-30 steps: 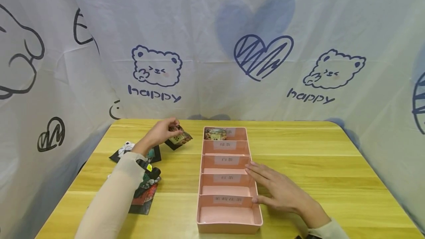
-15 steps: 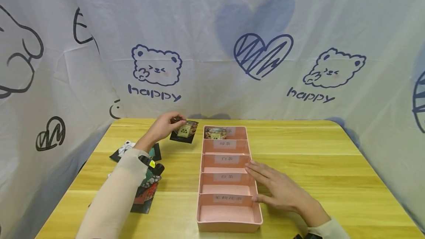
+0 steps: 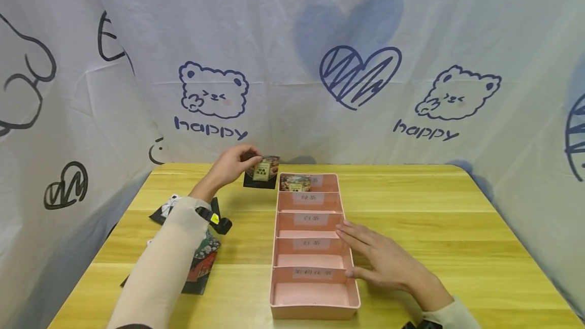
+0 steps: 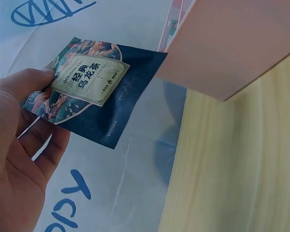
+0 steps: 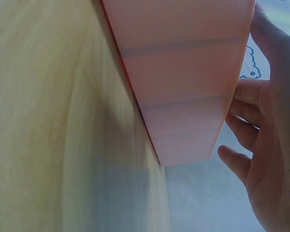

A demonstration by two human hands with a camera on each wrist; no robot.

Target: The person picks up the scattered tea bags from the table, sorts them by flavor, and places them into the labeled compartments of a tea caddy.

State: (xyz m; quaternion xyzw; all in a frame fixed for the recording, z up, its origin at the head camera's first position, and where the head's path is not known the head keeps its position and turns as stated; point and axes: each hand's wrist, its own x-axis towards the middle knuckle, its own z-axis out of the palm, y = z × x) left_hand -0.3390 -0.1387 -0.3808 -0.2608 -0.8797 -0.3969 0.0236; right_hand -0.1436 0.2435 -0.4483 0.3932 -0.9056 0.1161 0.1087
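Observation:
My left hand (image 3: 232,165) pinches an oolong tea sachet (image 4: 89,79) by its edge, thumb on the printed face and fingers behind. In the head view the dark sachet hangs just left of the far end of a pink divided box (image 3: 315,311). Another tea sachet (image 3: 295,183) of similar print stands in the box's farthest compartment; the other compartments hold nothing visible. My right hand (image 3: 388,260) rests with extended fingers on the box's right rim. In the right wrist view its fingers (image 5: 244,111) lie along the top edge of the box wall.
Several more sachets (image 3: 201,268) lie in a loose pile on the left of the wooden table (image 3: 425,192), partly hidden under my left forearm. Paper labels (image 3: 308,218) are stuck inside the compartments. A printed cloth (image 3: 283,90) hangs behind the table.
My left hand has carried the sachet up and to the right, toward the box's far end, and turned its printed face into view. The right hand stays on the rim.

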